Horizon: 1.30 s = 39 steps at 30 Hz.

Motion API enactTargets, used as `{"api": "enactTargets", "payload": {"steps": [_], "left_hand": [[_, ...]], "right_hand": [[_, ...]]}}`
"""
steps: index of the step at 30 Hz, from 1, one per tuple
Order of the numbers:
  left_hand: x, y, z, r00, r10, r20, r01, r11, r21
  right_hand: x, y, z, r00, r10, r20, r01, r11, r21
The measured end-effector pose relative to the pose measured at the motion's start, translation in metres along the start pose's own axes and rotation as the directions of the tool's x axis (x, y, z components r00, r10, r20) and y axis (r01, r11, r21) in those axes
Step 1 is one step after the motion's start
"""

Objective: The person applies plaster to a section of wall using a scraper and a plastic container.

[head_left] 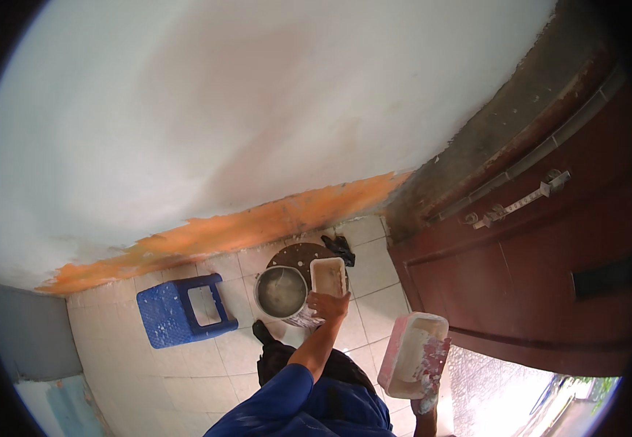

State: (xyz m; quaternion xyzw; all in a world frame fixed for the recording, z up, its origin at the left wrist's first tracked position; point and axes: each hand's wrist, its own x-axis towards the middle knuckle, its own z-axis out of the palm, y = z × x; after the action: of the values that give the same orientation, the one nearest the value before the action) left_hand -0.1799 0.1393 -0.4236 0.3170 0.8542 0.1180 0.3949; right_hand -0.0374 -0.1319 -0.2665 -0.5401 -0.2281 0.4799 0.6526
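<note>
My left hand [329, 306] is closed on the near end of a small off-white rectangular tub [328, 277], its fingers partly hidden. Close to the tub's left side is a round metal pot [281, 293] with a greyish, wet-looking mix in it. Under or behind both shows a round brown board [287, 255] spattered with white. Farther right, my right hand [428, 405] grips the near end of a larger pink-and-white rectangular tub [412, 357], tilted and crusted with white smears. The right fingers are mostly hidden by that tub.
A blue plastic stool [167, 313] lies on its side on the tiled floor [207, 371] at left. Ahead rises a whitish wall [185, 131] with an orange strip [258, 222] low down. A brown-red door [498, 269] is at right. A crumpled black thing [341, 250] lies by the wall.
</note>
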Motion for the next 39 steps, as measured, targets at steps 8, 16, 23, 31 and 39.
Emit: {"api": "enactTargets", "payload": {"steps": [8, 16, 23, 31, 39], "left_hand": [[0.021, 0.008, -0.026, 0.997, -0.045, -0.070, 0.043, 0.999, -0.035], [0.021, 0.001, -0.060, 0.978, 0.152, -0.144, -0.156, 0.988, -0.018], [0.049, -0.075, -0.142, 0.823, 0.389, -0.413, -0.419, 0.908, 0.020], [0.062, -0.227, -0.277, 0.642, -0.213, -0.737, 0.233, 0.969, -0.078], [0.051, -0.311, -0.336, 0.701, -0.708, 0.081, 0.326, 0.217, -0.920]], "right_hand": [[0.005, 0.000, 0.032, 0.995, 0.094, 0.024, -0.094, 0.996, -0.009], [0.028, 0.013, 0.041, 0.973, 0.082, 0.215, -0.092, 0.995, 0.041], [0.053, 0.012, 0.073, 0.960, 0.040, 0.277, -0.077, 0.989, 0.124], [0.071, -0.020, 0.128, 0.900, 0.122, 0.418, -0.163, 0.985, 0.063], [0.060, -0.029, 0.119, 0.810, 0.281, 0.515, -0.388, 0.915, 0.112]]}}
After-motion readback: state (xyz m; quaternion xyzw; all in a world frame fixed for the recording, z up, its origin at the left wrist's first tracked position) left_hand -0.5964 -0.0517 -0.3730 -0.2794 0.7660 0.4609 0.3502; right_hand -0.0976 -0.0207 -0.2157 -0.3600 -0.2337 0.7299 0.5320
